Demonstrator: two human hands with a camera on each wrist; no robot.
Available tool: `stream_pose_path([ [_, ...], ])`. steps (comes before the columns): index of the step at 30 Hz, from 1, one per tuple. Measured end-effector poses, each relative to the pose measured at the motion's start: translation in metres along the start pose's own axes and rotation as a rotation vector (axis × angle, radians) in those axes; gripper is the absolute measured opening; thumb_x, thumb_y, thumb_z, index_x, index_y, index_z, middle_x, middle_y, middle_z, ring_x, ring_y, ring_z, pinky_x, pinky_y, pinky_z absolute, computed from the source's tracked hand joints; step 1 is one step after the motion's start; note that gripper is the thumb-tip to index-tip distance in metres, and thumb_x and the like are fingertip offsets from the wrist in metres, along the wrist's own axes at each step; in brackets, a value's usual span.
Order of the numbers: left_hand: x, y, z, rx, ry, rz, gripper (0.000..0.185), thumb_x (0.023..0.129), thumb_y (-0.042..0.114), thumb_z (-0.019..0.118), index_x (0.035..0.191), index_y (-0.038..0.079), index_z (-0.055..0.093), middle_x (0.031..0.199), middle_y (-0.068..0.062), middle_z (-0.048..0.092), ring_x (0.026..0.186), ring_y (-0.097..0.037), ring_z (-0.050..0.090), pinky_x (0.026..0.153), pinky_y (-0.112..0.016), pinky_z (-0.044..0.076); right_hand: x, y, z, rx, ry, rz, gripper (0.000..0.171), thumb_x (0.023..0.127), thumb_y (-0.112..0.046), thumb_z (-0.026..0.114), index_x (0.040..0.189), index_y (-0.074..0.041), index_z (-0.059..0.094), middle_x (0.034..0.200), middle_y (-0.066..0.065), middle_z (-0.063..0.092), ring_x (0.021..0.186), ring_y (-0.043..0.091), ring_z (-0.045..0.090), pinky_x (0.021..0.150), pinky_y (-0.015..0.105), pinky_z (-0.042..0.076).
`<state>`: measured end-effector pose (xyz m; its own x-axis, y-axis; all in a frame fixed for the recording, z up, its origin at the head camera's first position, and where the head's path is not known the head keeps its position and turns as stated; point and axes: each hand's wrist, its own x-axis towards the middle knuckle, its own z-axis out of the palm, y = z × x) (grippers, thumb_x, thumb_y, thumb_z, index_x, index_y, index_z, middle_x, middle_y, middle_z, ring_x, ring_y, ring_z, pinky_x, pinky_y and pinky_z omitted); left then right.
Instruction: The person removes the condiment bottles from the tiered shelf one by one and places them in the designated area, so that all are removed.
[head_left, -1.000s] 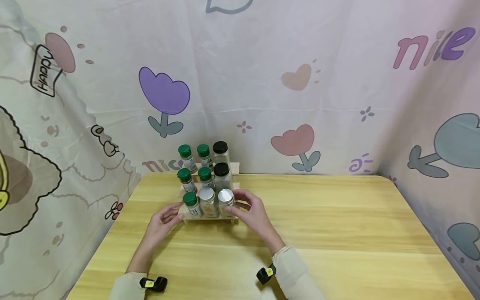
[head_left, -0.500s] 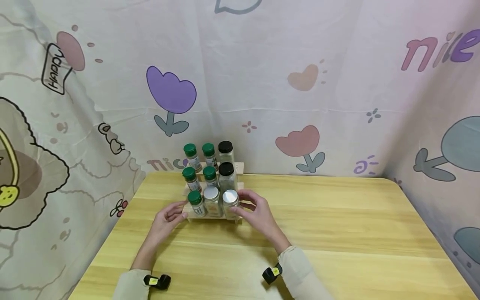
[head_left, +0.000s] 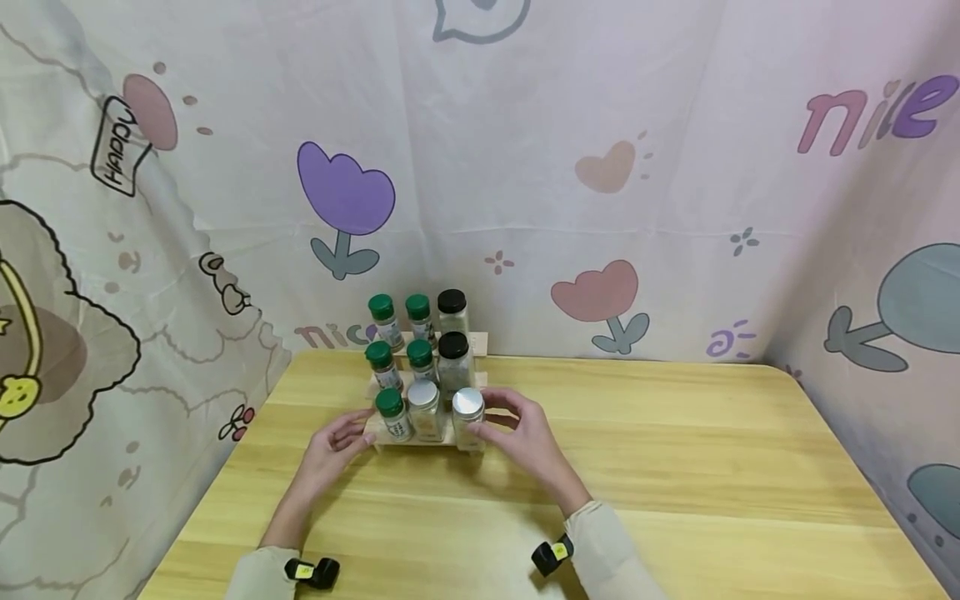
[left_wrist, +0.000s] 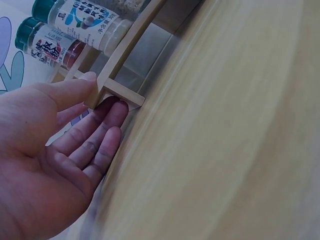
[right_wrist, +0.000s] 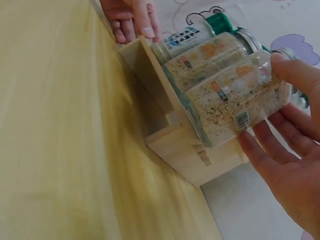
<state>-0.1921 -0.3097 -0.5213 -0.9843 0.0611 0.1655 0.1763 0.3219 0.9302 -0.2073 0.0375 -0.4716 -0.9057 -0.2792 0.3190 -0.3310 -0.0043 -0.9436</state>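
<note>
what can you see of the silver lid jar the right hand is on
The silver-lidded jar is clear, looks like glass or plastic, and is filled with pale tan granules under an orange-marked label with a barcode. It is at the right end of the wooden rack's front row, beside another silver-lidded jar. The right hand grips it, thumb near the lid and fingers on its side.

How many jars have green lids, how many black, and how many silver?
Green-lid jars: 5
Black-lid jars: 2
Silver-lid jars: 2
Total: 9 jars on the wooden rack
</note>
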Motion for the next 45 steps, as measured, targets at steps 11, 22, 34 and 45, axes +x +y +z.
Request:
stream_pose_path([
  [11,-0.002,0.001,0.0,-0.005,0.002,-0.005,0.045,0.098,0.007,0.07,0.139,-0.007,0.057,0.121,-0.029,0.067,0.101,-0.005,0.068,0.086,-0.018,0.055,0.0,-0.006,-0.021,0.01,0.028,0.008,0.044,0.084,-0.007,0.087,0.124,-0.004,0.068,0.12,0.012,0.069,0.115,0.029,0.065,0.098,0.039,0.056],
  [22,0.0,0.001,0.001,0.005,0.01,-0.019,0.045,0.098,0.01,0.071,0.139,-0.005,0.058,0.122,-0.027,0.068,0.101,-0.005,0.068,0.087,-0.017,0.054,0.004,0.002,-0.044,0.024,0.073,-0.036,0.042,0.087,-0.003,0.083,0.126,-0.001,0.067,0.121,0.015,0.069,0.115,0.031,0.066,0.097,0.04,0.056],
  [34,0.003,0.002,0.002,0.032,0.019,0.001,0.046,0.099,0.014,0.072,0.139,-0.003,0.059,0.123,-0.024,0.069,0.102,-0.003,0.068,0.088,-0.016,0.053,0.025,0.009,-0.068,-0.009,0.105,-0.046,0.042,0.088,0.001,0.079,0.127,0.004,0.064,0.121,0.021,0.067,0.114,0.028,0.065,0.094,0.033,0.056],
  [45,-0.002,-0.001,0.001,0.024,0.025,-0.035,0.046,0.098,0.013,0.072,0.14,-0.002,0.059,0.122,-0.025,0.069,0.101,-0.004,0.068,0.087,-0.017,0.054,0.051,0.018,-0.096,-0.034,0.1,-0.025,0.041,0.09,-0.002,0.079,0.128,0.006,0.064,0.12,0.025,0.067,0.114,0.031,0.064,0.097,0.029,0.054],
])
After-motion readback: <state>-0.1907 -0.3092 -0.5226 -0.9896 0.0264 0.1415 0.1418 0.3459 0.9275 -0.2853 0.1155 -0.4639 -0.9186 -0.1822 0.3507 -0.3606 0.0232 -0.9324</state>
